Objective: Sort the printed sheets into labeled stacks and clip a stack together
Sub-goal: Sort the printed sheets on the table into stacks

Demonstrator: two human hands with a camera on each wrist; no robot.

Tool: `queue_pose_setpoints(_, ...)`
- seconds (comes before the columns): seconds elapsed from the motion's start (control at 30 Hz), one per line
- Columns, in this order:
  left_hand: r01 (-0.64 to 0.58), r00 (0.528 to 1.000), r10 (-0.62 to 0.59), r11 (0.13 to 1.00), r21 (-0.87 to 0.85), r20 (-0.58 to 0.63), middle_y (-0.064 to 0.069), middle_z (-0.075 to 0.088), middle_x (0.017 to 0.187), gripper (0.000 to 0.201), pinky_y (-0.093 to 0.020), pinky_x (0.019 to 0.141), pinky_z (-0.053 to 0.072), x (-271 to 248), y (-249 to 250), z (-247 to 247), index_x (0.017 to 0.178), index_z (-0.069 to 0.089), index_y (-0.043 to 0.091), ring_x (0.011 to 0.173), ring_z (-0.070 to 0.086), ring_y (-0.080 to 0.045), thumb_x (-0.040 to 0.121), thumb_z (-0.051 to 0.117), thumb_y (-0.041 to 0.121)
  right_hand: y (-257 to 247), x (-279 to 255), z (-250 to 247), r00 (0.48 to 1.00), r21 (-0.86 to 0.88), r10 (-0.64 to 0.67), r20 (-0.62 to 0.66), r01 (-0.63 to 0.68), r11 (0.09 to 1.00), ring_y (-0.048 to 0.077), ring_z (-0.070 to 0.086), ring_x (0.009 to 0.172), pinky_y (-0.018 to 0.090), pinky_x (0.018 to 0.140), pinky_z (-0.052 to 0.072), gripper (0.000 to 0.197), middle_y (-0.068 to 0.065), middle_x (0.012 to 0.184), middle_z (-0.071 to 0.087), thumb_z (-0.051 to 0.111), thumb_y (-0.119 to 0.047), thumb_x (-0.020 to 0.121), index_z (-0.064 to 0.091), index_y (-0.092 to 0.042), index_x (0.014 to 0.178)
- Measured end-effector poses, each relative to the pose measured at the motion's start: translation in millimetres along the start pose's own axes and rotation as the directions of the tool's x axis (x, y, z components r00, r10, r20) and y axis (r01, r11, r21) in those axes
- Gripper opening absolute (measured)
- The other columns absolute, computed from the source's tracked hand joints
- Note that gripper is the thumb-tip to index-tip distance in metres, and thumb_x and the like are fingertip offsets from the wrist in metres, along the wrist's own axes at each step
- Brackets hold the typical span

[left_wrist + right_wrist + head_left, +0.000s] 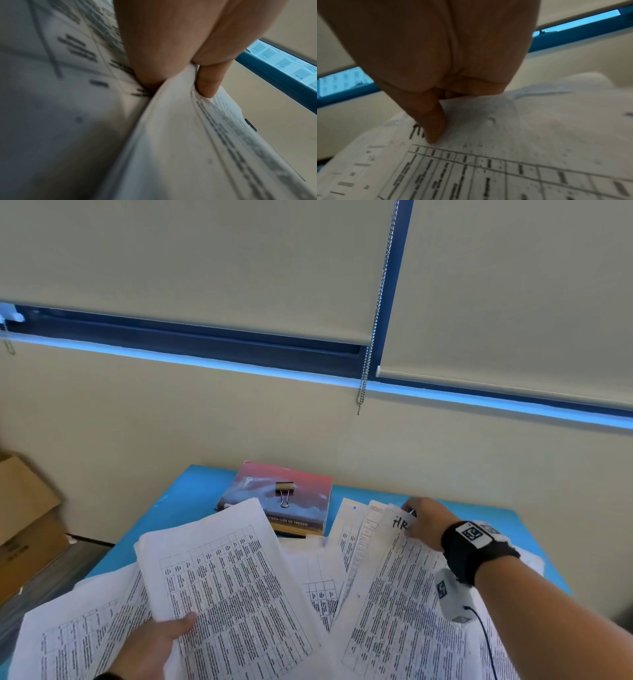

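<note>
Printed sheets with tables cover the blue table point(185, 494). My left hand point(161, 642) grips a raised bundle of sheets point(226, 587) at its near edge, thumb on top; the left wrist view shows the thumb point(207, 83) pressed on the bundle point(171, 148). My right hand point(424, 522) pinches the far corner of a sheet marked "HR" point(399, 523) on the right stack point(404, 611); the right wrist view shows the thumb point(433, 121) on that sheet point(488, 135). A black binder clip point(284, 493) lies on a red book point(291, 491) at the back.
More loose sheets point(78, 628) lie at the left and others in the middle point(322, 580). Cardboard boxes point(24, 518) stand left of the table. A wall with blinds and a bead chain point(373, 320) rises behind the table.
</note>
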State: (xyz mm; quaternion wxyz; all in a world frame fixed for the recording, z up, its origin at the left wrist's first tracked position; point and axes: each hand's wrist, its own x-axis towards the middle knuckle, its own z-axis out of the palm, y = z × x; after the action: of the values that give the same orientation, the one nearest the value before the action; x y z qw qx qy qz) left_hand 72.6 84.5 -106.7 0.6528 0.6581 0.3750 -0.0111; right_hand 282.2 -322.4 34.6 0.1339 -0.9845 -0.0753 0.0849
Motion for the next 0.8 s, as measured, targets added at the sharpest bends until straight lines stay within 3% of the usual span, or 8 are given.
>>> queue_pose_setpoints(0.13, -0.031, 0.997, 0.036, 0.997, -0.072, 0.068, -0.005, 0.073, 0.109, 0.062, -0.053, 0.108, 0.036, 12.3, -1.6, -2.0, 0.103, 0.072, 0.018, 0.109, 0.062, -0.034, 0.047, 0.091, 0.034, -17.3, -21.6, -43.6, 0.995, -0.126, -0.099, -0.017, 0.097, 0.987, 0.025, 0.06, 0.089, 0.028, 0.074, 0.045, 0.01, 0.003, 0.091, 0.061, 0.056, -0.005, 0.085, 0.057, -0.015, 0.086)
queue_pose_setpoints(0.23, -0.067, 0.997, 0.077, 0.966, -0.251, 0.03, -0.011, 0.071, 0.11, 0.04, -0.057, 0.105, 0.039, -27.1, 39.0, 11.2, 0.119, 0.066, 0.01, 0.106, 0.063, -0.035, 0.08, 0.074, 0.008, -29.2, -45.1, -81.2, 0.98, -0.139, -0.176, -0.094, 0.162, 0.977, 0.023, 0.06, 0.084, 0.03, 0.072, 0.047, 0.018, -0.002, 0.083, 0.06, 0.054, -0.011, 0.09, 0.053, -0.02, 0.075)
queue_pose_setpoints(0.3, -0.151, 0.987, 0.161, 0.946, -0.287, 0.012, -0.013, 0.07, 0.109, 0.029, -0.058, 0.101, 0.043, -37.4, 60.9, 8.5, 0.118, 0.064, 0.009, 0.104, 0.064, -0.035, 0.09, 0.063, 0.003, -38.1, -63.6, -107.0, 0.961, -0.159, -0.228, -0.154, 0.203, 0.966, 0.018, 0.059, 0.079, 0.028, 0.067, 0.044, 0.025, -0.005, 0.08, 0.057, 0.053, -0.015, 0.093, 0.048, -0.026, 0.072)
queue_pose_setpoints(0.4, -0.309, 0.951, 0.299, 0.931, -0.192, -0.079, -0.011, 0.072, 0.106, 0.02, -0.055, 0.094, 0.049, -51.1, 95.5, -2.9, 0.113, 0.066, 0.013, 0.098, 0.067, -0.033, 0.093, 0.062, 0.011, -54.5, -96.1, -146.2, 0.927, -0.211, -0.284, -0.244, 0.235, 0.949, 0.013, 0.056, 0.074, 0.023, 0.057, 0.038, 0.017, -0.002, 0.083, 0.059, 0.05, -0.016, 0.096, 0.053, -0.023, 0.081)
queue_pose_setpoints(0.47, -0.383, 0.922, 0.374, 0.92, -0.082, -0.102, -0.008, 0.072, 0.101, 0.016, -0.044, 0.083, 0.054, -63.3, 116.7, -9.5, 0.11, 0.066, 0.016, 0.092, 0.068, -0.031, 0.095, 0.06, 0.018, -66.2, -119.0, -171.2, 0.896, -0.248, -0.322, -0.306, 0.252, 0.935, 0.016, 0.056, 0.072, 0.026, 0.055, 0.039, 0.013, -0.001, 0.08, 0.059, 0.051, -0.013, 0.094, 0.054, -0.02, 0.083)
queue_pose_setpoints(0.63, -0.506, 0.849, 0.519, 0.853, 0.127, -0.098, -0.016, 0.068, 0.096, 0.018, -0.031, 0.065, 0.046, -90.1, 158.5, -13.4, 0.099, 0.066, 0.011, 0.08, 0.06, -0.025, 0.097, 0.058, 0.026, -96.2, -175.4, -220.8, 0.806, -0.249, -0.411, -0.426, 0.333, 0.91, 0.022, 0.058, 0.065, 0.037, 0.06, 0.05, 0.01, 0.001, 0.068, 0.061, 0.056, -0.008, 0.084, 0.06, -0.016, 0.08)
queue_pose_setpoints(0.7, -0.54, 0.833, 0.552, 0.827, 0.159, -0.042, -0.021, 0.069, 0.098, 0.017, -0.03, 0.064, 0.047, -101.6, 168.0, -7.6, 0.099, 0.066, 0.012, 0.079, 0.06, -0.026, 0.097, 0.057, 0.026, -107.6, -190.8, -230.3, 0.774, -0.237, -0.446, -0.45, 0.378, 0.895, 0.019, 0.057, 0.063, 0.036, 0.06, 0.05, 0.011, 0.002, 0.065, 0.061, 0.058, -0.01, 0.08, 0.062, -0.019, 0.078)
queue_pose_setpoints(0.8, -0.608, 0.792, 0.608, 0.775, 0.173, 0.058, -0.011, 0.073, 0.098, 0.012, -0.032, 0.072, 0.053, -124.0, 175.7, 6.4, 0.1, 0.068, 0.019, 0.086, 0.068, -0.025, 0.097, 0.058, 0.023, -123.6, -198.5, -227.4, 0.761, -0.236, -0.494, -0.42, 0.434, 0.87, 0.019, 0.057, 0.064, 0.036, 0.06, 0.05, 0.009, 0.002, 0.066, 0.061, 0.058, -0.012, 0.078, 0.061, -0.02, 0.076)
